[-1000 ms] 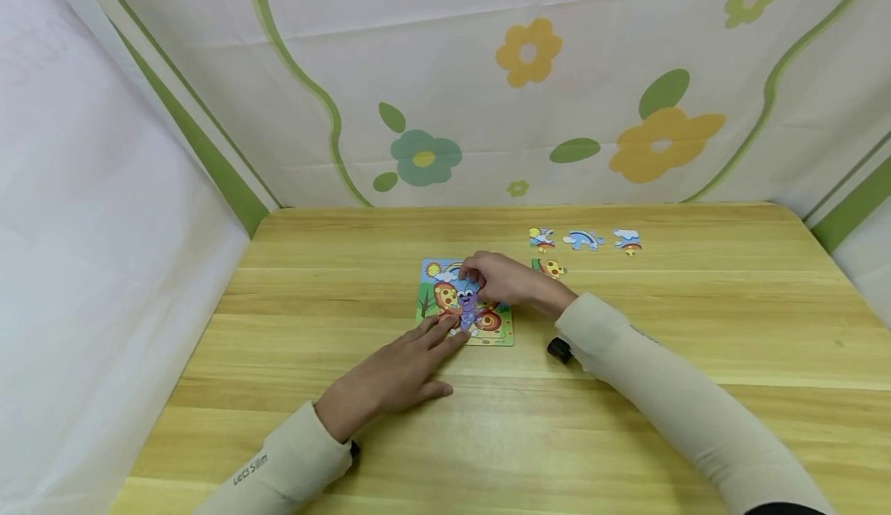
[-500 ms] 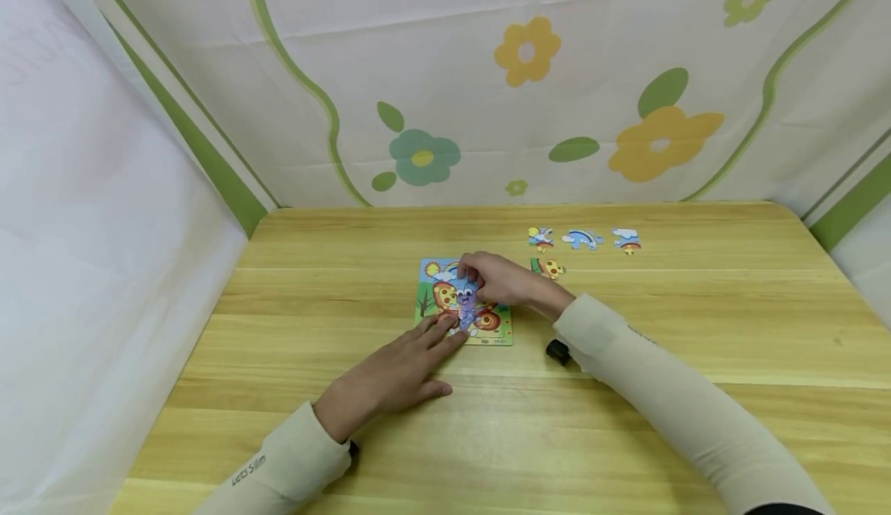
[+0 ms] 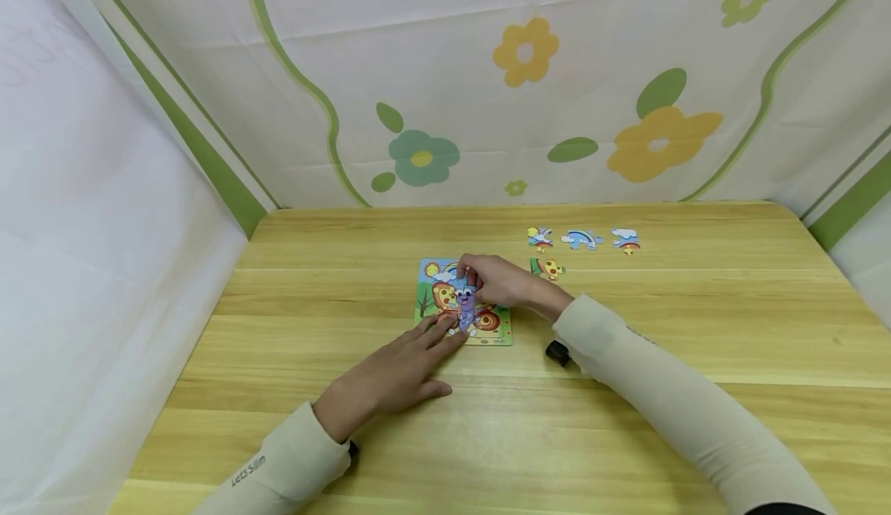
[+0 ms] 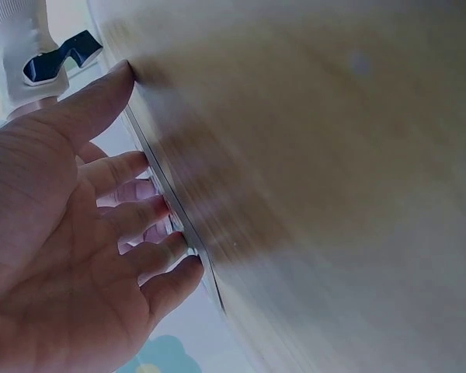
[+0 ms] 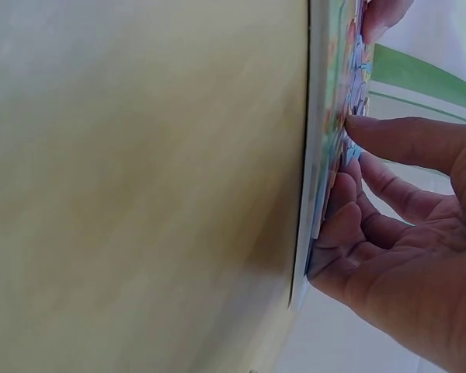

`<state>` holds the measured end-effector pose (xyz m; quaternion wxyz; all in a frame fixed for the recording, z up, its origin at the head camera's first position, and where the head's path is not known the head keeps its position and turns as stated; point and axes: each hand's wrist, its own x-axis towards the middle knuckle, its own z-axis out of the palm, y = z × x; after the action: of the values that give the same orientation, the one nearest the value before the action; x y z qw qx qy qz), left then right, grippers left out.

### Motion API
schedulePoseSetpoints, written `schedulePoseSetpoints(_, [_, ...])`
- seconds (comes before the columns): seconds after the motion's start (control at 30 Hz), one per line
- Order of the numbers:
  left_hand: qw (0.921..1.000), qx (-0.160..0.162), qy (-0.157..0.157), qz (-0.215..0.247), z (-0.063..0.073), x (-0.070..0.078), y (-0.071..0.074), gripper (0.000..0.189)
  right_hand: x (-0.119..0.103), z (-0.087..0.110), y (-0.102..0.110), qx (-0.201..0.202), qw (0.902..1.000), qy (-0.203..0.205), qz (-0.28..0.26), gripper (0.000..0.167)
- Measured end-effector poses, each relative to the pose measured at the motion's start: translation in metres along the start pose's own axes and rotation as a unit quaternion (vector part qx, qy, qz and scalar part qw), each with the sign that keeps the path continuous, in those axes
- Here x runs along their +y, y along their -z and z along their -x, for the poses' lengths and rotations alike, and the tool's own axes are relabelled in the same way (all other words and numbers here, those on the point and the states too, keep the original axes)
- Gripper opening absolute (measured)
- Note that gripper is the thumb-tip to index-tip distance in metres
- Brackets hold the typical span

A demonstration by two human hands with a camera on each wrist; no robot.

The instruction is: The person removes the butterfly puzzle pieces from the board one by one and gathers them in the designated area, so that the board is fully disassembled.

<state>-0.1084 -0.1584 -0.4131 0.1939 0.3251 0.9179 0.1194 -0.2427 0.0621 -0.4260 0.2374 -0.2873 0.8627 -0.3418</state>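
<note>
A butterfly jigsaw puzzle board lies flat on the wooden table. My left hand lies across its front left part, fingertips on the picture and thumb out over the table. In the left wrist view its fingers reach the board's edge. Over the board's upper right part, my right hand pinches a puzzle piece by the purple butterfly face. The right wrist view shows the thumb and curled fingers at the picture surface; the hand hides much of the piece.
Loose puzzle pieces lie behind and right of the board: a sun piece, a rainbow piece, a cloud piece and a yellow wing piece. A white curtain with printed flowers hangs behind the table.
Hardly anything differs. The right hand dips very slightly toward the front over the board, while the left hand stays put. The loose pieces lie as before.
</note>
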Motion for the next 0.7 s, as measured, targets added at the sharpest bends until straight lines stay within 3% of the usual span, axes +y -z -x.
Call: schedulePoseSetpoints(0.7, [1.0000, 0.004, -0.008, 0.002, -0.0002, -0.0009, 0.0006, 0.073, -0.0023, -0.0039, 0.0012, 0.009, 0.9985, 0.008, 0.053, 0.031])
